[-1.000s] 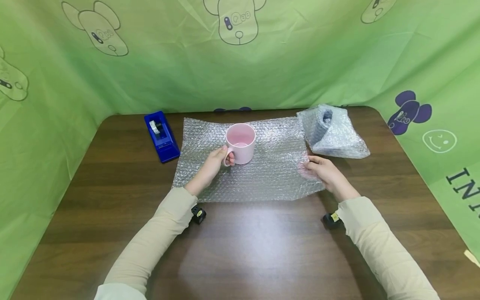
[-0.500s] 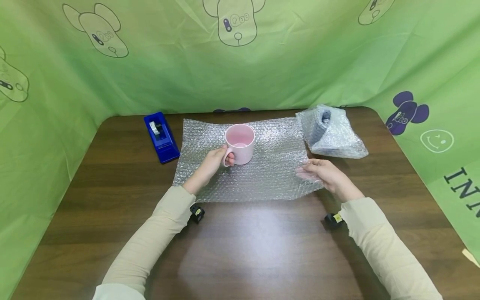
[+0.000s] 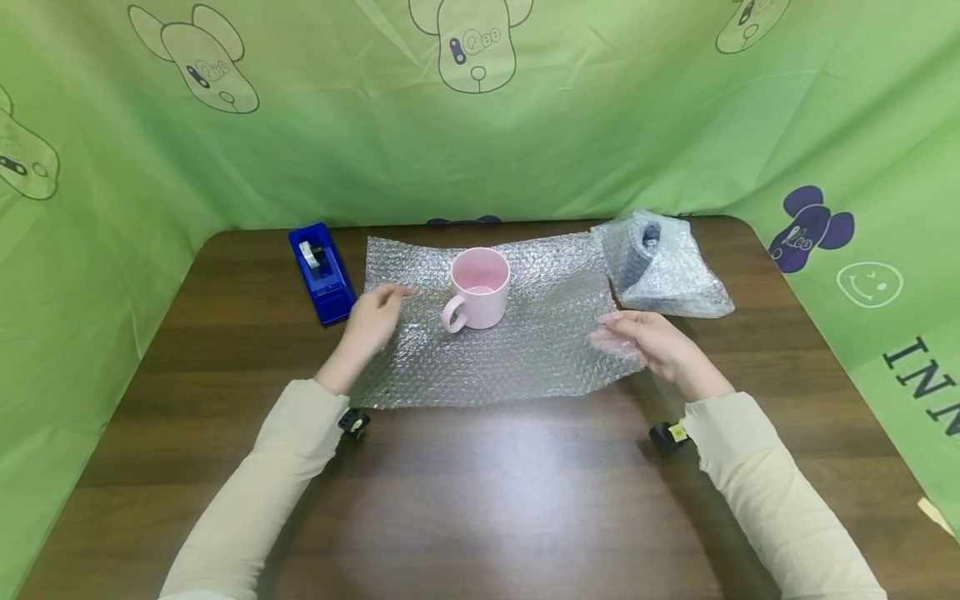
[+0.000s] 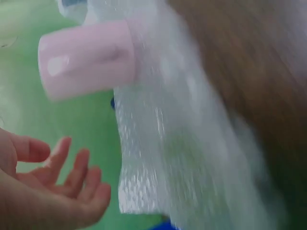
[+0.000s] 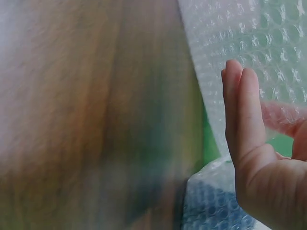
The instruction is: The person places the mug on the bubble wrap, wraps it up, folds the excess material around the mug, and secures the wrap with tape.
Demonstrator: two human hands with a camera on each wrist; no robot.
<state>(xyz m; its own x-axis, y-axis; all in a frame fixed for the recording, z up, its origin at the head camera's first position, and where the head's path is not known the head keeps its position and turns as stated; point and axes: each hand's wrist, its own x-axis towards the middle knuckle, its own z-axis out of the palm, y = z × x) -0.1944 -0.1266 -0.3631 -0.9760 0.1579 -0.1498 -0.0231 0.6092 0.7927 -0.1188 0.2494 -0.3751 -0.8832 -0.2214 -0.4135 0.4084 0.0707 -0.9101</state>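
A pink mug [image 3: 480,287] stands upright on a sheet of clear bubble wrap [image 3: 517,367], its handle toward the left. My left hand [image 3: 375,317] is over the sheet's left side, apart from the mug. In the left wrist view the left hand [image 4: 57,182] has loosely bent fingers around nothing, with the mug [image 4: 88,60] above it. At the sheet's right edge my right hand [image 3: 656,346] pinches the wrap, some fingers showing pink through the film. In the right wrist view the right hand [image 5: 254,139] has extended fingers, with the bubble wrap [image 5: 283,52] between them and the thumb.
A blue tape dispenser [image 3: 324,275] lies left of the sheet. At the back right is a bubble-wrapped bundle [image 3: 667,267], close to the sheet's right edge. The brown wooden table [image 3: 487,500] meets a green printed curtain [image 3: 480,158] at the back and sides.
My left hand has let go of the mug's handle and moved left. The mug stays where it was. My right hand keeps its place at the wrap's edge, barely shifting.
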